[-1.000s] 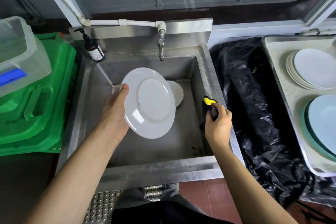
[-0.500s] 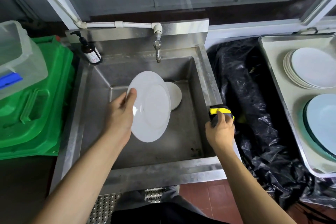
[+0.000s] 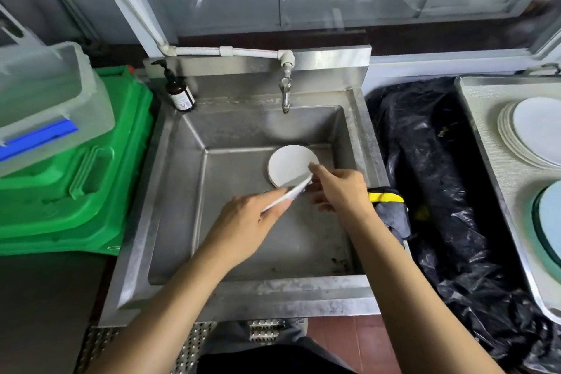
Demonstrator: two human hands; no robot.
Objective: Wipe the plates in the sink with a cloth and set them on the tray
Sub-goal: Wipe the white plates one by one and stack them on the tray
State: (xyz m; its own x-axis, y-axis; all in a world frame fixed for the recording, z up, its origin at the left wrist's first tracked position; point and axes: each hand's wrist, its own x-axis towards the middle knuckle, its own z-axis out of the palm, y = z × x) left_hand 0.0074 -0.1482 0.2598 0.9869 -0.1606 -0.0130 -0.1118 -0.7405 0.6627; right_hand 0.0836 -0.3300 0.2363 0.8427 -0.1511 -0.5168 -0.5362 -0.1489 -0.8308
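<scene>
Mid-task — several plates done, at least two left. The tray (image 3: 476, 143), right of the sink (image 3: 243, 291) past a black plastic bag (image 3: 440, 179), already carries a stack of white plates (image 3: 528, 133) and, nearer the person, pale blue plates on a green rim (image 3: 551, 222); whether all of those were wiped here cannot be told.

Over the sink basin a white plate (image 3: 291, 194) is held edge-on. Left hand (image 3: 243, 222) grips its near edge, fingers clamped on the rim. Right hand (image 3: 340, 188) takes the far edge, thumb on top and fingers curled under — looks like a pass from left to right, likely on the way to the tray.

The cloth (image 3: 388, 209), dark with a yellow band, lies draped on the sink's right rim, just beside the right wrist, in neither hand.

One small white plate (image 3: 288, 164) lies flat on the sink floor toward the back, below the tap (image 3: 285, 91) — probably next to wipe. A brown pump bottle (image 3: 179, 91) stands at the sink's back left corner.
</scene>
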